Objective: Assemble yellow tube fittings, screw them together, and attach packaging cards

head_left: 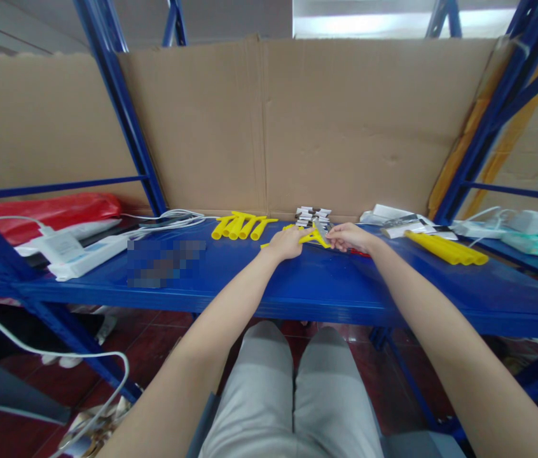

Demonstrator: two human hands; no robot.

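My left hand (pixel 287 243) is closed around the handle of a yellow scraper (pixel 317 237), whose forked head points right, toward my other hand. A greyish flat piece shows at that head. My right hand (pixel 348 236) pinches close against the scraper's head; what lies between its fingertips is too small to make out. Under the right wrist a red object (pixel 359 252) partly shows on the blue shelf (pixel 317 286). Just behind both hands stand stacked small white-and-dark packs (pixel 313 215).
Several yellow scrapers (pixel 238 226) lie at the back left, and yellow tubes (pixel 445 247) at the right beside white packets (pixel 397 219). Further left are a white power strip (pixel 88 254), coiled white cable (pixel 178 219) and a red bag (pixel 54 213). Cardboard (pixel 345 127) walls the back.
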